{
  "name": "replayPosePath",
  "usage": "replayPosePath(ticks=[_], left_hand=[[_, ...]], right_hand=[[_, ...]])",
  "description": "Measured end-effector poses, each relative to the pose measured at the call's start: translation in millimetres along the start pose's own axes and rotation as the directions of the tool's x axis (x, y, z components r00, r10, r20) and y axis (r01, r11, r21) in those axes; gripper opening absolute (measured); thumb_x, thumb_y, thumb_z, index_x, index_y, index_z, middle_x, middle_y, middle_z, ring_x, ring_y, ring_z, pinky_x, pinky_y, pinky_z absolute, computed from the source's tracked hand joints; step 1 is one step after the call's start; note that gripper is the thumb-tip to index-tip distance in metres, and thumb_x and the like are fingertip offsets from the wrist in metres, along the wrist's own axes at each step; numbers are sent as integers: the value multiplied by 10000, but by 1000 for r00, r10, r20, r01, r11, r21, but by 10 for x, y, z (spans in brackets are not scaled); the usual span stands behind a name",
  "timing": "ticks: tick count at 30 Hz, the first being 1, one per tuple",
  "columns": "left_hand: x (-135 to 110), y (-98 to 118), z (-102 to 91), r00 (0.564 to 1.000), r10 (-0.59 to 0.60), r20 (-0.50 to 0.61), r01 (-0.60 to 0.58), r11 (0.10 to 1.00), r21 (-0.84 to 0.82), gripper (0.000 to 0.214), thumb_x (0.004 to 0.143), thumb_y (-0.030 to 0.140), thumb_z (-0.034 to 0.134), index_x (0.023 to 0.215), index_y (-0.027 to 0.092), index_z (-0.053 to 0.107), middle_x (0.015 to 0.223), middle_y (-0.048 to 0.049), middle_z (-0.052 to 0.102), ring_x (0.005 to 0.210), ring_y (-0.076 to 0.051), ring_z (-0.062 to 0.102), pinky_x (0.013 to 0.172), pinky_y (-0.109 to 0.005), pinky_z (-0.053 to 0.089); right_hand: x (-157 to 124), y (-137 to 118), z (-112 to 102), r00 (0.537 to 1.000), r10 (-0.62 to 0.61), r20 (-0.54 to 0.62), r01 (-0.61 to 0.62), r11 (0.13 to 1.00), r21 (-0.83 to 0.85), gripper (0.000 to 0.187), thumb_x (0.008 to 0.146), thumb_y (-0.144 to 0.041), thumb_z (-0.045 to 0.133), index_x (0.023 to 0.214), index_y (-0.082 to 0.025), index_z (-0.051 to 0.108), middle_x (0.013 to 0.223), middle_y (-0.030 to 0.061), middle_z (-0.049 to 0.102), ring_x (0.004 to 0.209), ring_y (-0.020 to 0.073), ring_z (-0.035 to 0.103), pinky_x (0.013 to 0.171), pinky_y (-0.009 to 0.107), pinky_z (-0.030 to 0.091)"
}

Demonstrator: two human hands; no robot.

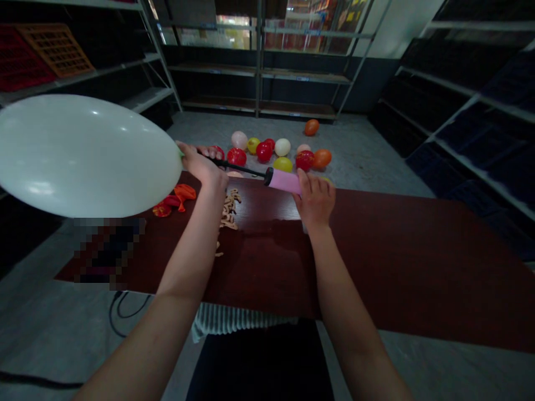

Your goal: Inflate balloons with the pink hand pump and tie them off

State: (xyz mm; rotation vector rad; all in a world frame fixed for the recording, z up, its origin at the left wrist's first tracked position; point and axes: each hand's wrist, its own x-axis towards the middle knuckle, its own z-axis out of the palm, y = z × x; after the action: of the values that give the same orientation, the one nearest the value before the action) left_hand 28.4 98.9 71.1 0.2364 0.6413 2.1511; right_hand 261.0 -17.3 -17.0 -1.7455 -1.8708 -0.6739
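A large, pale, inflated balloon (87,156) hangs at the left, its neck at the fingers of my left hand (204,164). That hand is closed around the black end of a balloon pump, and its grip hides how the neck meets the pump. My right hand (316,200) wraps around the pink barrel of the balloon pump (284,181). Between the hands the pump's black rod is drawn out. Below the big balloon, limp orange and red balloons (179,197) lie on the dark table (397,250), beside a scatter of small beige pieces (229,211).
On the floor beyond the table lie several inflated balloons, among them a red one (264,151) and an orange one (311,127). Metal shelving (259,72) stands behind, with more racks at both sides. Black cables (115,312) hang at the table's left front.
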Motion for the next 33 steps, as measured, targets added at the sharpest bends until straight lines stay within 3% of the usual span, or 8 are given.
replayPosePath(ticks=[5,12,17,24,33], left_hand=[[115,54,-63,997,79,19,-80,997,19,519,1041,605,387,707,230,254,531,54,251,397,-97,310,393,-230,277],[-118,-60,-9,996,92,-21,-92,996,11,482,1080,484,371,697,215,256,537,65,253,408,-89,286,419,-216,286],[-248,-293,-61,999,30,12,-31,999,34,517,1077,507,343,656,219,258,508,62,237,391,-103,284,412,-231,273],[-592,-541,-97,994,-77,78,72,996,58,588,1007,595,479,597,221,286,434,69,284,345,-92,320,389,-231,295],[-505,-623,-174,990,-90,108,83,994,65,612,967,653,496,578,224,300,431,67,302,342,-97,333,379,-245,324]], right_hand=[[-18,43,56,998,24,-56,-24,1000,2,509,966,-297,527,1460,-180,512,1344,142,631,1169,307,508,1032,460,321],[-44,-29,142,982,132,-133,-125,990,60,405,946,-293,562,1343,-227,611,1196,95,700,1077,273,555,959,418,338],[-40,-181,113,983,133,-125,-124,989,81,428,912,-277,599,1337,-238,619,1196,105,696,1086,279,549,959,434,317],[-40,-444,56,986,131,-99,-120,987,109,441,900,-259,588,1339,-229,616,1165,111,697,1053,282,545,911,432,321],[-42,-337,101,996,33,-87,-28,998,60,495,916,-296,593,1403,-216,555,1176,111,700,1042,280,559,915,421,331]])
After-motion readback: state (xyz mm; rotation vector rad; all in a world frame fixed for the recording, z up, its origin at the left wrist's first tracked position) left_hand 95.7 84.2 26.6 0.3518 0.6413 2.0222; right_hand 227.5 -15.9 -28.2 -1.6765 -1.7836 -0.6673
